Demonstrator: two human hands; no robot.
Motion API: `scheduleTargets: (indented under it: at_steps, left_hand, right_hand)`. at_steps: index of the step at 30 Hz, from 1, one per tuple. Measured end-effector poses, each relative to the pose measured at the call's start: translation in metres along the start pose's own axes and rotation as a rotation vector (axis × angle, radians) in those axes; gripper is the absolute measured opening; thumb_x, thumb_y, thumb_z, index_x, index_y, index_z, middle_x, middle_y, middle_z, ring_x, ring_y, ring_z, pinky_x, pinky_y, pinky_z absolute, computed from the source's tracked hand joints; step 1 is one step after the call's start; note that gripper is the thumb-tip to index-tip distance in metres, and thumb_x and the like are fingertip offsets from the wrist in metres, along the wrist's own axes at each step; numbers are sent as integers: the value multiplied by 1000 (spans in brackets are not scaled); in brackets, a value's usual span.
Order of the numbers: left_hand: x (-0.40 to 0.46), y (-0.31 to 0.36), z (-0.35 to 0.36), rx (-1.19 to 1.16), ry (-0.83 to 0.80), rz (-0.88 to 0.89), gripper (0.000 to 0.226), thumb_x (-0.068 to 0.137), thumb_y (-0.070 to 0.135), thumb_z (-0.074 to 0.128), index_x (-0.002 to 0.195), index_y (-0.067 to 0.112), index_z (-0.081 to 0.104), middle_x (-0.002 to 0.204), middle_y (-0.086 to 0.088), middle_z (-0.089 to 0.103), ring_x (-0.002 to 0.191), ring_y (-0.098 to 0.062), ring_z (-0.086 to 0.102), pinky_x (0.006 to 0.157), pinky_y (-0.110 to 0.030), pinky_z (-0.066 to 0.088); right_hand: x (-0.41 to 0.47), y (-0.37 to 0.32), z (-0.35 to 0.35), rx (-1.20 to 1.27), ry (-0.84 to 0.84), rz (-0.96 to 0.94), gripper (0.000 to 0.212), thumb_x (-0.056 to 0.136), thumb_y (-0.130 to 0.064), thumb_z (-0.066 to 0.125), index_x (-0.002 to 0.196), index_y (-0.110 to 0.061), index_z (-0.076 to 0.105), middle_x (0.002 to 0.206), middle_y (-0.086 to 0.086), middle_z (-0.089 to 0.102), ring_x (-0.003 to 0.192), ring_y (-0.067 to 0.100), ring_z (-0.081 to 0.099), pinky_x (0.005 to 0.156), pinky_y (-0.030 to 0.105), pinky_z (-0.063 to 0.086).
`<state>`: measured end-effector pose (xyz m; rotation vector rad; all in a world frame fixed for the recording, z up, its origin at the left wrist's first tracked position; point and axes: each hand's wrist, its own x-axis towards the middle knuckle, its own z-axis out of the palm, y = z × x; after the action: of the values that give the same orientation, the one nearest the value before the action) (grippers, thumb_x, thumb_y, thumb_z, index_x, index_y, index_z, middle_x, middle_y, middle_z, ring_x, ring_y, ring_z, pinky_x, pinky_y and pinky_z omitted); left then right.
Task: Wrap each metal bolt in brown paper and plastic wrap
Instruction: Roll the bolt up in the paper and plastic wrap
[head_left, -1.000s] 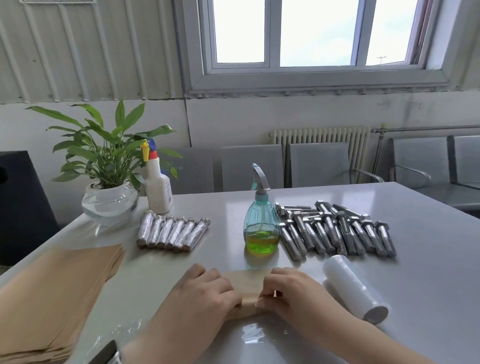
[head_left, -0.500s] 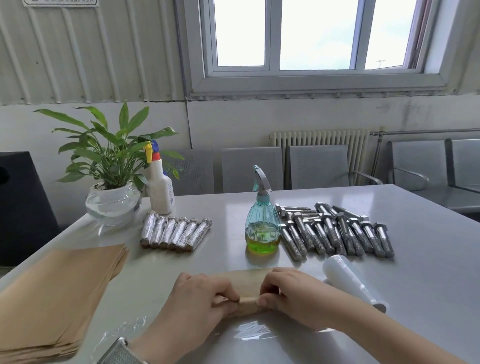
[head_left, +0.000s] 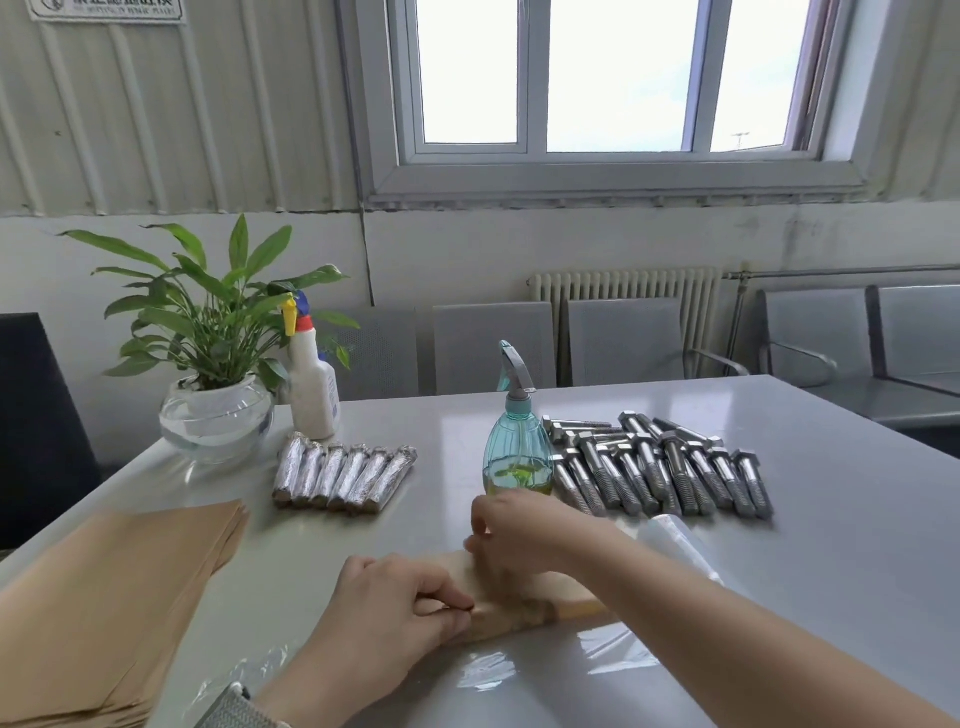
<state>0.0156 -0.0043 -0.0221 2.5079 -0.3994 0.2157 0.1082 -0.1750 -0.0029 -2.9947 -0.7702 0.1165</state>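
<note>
My left hand (head_left: 384, 608) is pinching the paper roll (head_left: 524, 597)'s end; my right hand (head_left: 519, 535) is pressing its top. Heavy bolt inside, paper slippery—I'm gripping the ends.

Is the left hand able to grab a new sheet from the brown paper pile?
Probably yes. The paper pile lies just beside the left hand with nothing between, but that hand is busy pinching the paper roll.
</note>
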Motion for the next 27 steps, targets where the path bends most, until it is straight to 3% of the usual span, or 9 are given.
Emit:
scheduleTargets:
  at_steps: [2,4,6,8,10,12,16,22,27]
  left_hand:
    - [1,0,1,4,14,3,20,77,45,73,64,55,62,77,40,59,91,8,46,86,-7,28]
    - [-1,-1,2,21,25,9,19,78,48,72,65,55,61,77,23,60,91,21,34,89,-2,21]
    - [-1,-2,3,56,36,42,16,79,51,71,68,55,60,85,24,57,98,26,30,92,-5,18]
    - [-1,-2,6,115,54,87,7,80,54,68,75,54,63,96,31,57,106,17,35,92,-12,17]
    - [-1,1,7,217,85,157,7,80,54,68,84,48,69,102,35,48,110,10,34,91,-17,15]
    - [-2,5,6,298,151,224,11,72,49,78,79,43,72,109,30,48,111,3,36,91,-24,18]
    - [-2,12,2,464,192,283,30,43,45,94,57,41,67,118,9,66,114,-19,62,92,-30,28]
    - [1,11,1,492,112,289,24,51,45,90,60,39,68,115,15,64,109,-14,63,95,-32,26]
    - [5,8,2,422,55,292,9,74,43,74,81,37,71,124,22,51,112,-4,54,91,-26,21]
  right_hand:
    - [3,-3,-1,-35,-45,43,46,97,-49,44,121,-11,51,125,12,59,112,32,55,87,40,45]
    - [5,-5,-7,0,-110,69,56,93,-60,45,121,-12,52,122,10,60,108,31,56,79,36,43]
    - [2,-5,-15,64,-182,55,57,86,-68,51,108,-16,58,106,3,62,98,27,57,68,33,40]
    - [-4,-2,-23,56,-221,11,44,80,-67,61,85,-24,54,86,-7,57,84,21,55,58,29,37]
    - [-12,2,-31,-14,-228,-21,34,76,-55,69,76,-28,50,80,-8,55,72,16,54,54,28,38]
    - [-19,5,-35,-35,-232,-52,25,76,-42,72,74,-28,51,77,-7,56,65,11,51,52,27,39]
    - [-32,5,-39,-23,-214,-114,16,78,-31,70,82,-23,56,73,-6,55,62,10,49,51,26,38]
    - [-53,2,-32,-81,-30,-196,18,84,-28,64,80,-21,48,71,-8,43,74,20,46,55,31,32]
    - [-64,4,-14,-36,109,-178,19,83,-28,66,79,-29,47,81,-7,52,75,17,42,56,31,28]
